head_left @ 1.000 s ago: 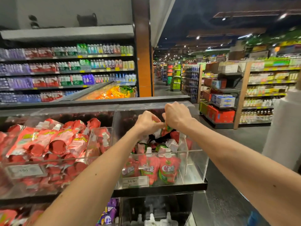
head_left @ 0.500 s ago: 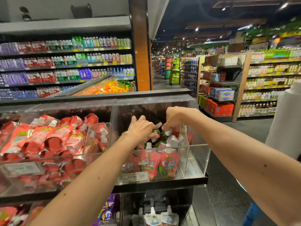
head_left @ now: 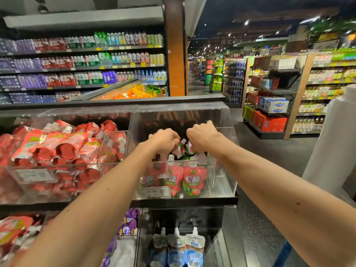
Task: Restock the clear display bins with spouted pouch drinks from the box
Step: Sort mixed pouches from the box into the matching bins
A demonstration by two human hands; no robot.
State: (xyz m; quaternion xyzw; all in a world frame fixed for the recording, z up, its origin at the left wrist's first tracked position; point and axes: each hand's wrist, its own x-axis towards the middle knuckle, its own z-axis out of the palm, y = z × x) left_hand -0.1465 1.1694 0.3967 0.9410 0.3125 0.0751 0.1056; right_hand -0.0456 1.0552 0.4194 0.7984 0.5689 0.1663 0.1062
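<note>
Gripping half-hidden pouches (head_left: pixel 181 150); left hand (head_left: pixel 163 140), right hand (head_left: pixel 202 136)

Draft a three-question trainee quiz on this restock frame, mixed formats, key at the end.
1. True or false: the left hand and right hand both grip pouches over the right bin.
2. The front-row pouches standing in that bin are: A) red and green B) blue and white C) purple.
3. Fill in: of the two upper bins, the fuller one is the ____ one.
Key: 1 true; 2 A; 3 left, the left bin.
</note>
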